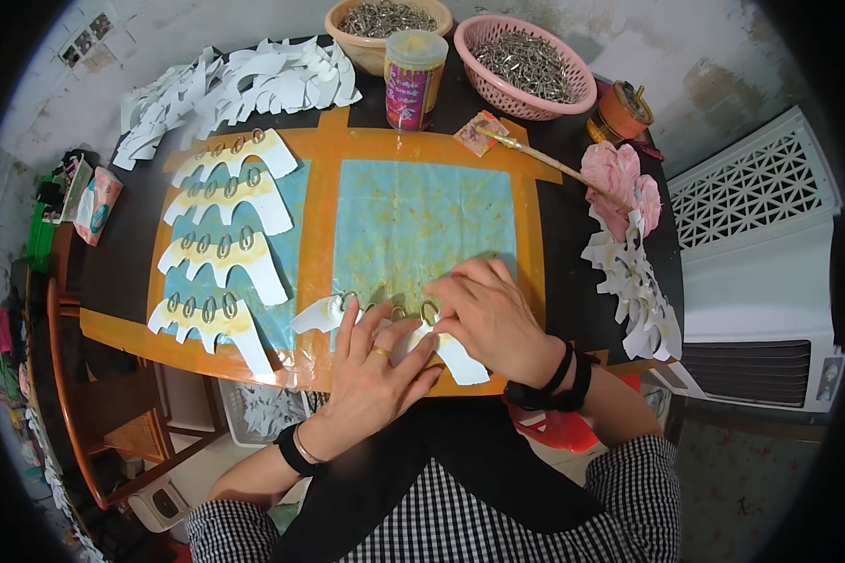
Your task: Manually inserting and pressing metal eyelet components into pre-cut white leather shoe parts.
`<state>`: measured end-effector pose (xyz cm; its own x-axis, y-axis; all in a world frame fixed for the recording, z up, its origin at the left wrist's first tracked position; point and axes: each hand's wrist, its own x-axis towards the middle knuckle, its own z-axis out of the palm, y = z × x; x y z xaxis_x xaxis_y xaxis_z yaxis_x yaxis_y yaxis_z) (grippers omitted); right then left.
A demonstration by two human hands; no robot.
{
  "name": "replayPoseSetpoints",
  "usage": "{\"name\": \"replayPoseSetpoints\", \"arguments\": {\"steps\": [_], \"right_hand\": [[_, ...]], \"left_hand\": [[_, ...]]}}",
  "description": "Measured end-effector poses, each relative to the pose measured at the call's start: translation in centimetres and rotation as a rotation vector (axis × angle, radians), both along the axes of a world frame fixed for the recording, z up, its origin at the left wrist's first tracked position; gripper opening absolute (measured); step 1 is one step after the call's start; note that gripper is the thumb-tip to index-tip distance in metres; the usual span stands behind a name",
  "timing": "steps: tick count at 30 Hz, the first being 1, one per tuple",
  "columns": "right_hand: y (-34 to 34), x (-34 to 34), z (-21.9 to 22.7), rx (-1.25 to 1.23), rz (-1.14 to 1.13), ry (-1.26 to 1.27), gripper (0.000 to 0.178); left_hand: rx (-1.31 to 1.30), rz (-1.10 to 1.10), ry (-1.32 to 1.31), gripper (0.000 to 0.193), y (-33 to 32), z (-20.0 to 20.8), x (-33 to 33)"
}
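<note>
A white cut-out piece (462, 364) with scalloped tabs and a yellowish smear lies near the front edge of the taped mat. My left hand (371, 371), a ring on one finger, bears down on its middle, fingertips on the tabs and thumb against it. Leaning in from the other side, my right hand (488, 314) pinches an oval metal loop (429, 312) at a tab; the fingers partly hide it. More loops sit along the same piece, partly covered. To the left, several similar white pieces (225, 256) lie in a column, each with metal loops on its tabs.
Behind stand a beige bowl (336, 28) and a pink basket (587, 92) of metal loops, with a purple tub (413, 94) between. A brush (545, 161) rests by a pink cloth (615, 178). White pieces pile up (253, 84) far left and overlap (643, 300) at right.
</note>
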<state>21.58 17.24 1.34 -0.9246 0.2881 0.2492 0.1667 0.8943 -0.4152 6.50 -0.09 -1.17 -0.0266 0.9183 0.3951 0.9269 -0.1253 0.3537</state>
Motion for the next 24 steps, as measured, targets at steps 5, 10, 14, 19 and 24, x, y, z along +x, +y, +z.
{"name": "replayPoseSetpoints", "arguments": {"steps": [5, 10, 14, 19, 24], "right_hand": [[0.1, 0.1, 0.3, -0.119, -0.024, -0.032, 0.04], [-0.5, 0.0, 0.8, -0.197, -0.066, -0.061, 0.032], [-0.7, 0.1, 0.9, -0.348, -0.097, -0.074, 0.028], [-0.6, 0.3, 2.0, -0.621, -0.186, 0.052, 0.033], [-1.2, -1.6, 4.4, -0.745, -0.272, 0.362, 0.042]], "left_hand": [[0.009, -0.007, -0.012, 0.037, -0.2, -0.6, -0.2], [0.037, 0.033, -0.005, 0.037, -0.5, -1.0, 0.1], [0.071, 0.042, -0.005, 0.039, -0.6, -1.1, 0.0], [0.162, 0.019, -0.119, 0.048, -0.5, 0.0, -0.7], [0.35, 0.194, -0.806, 0.07, -1.3, -0.3, -1.1]]}}
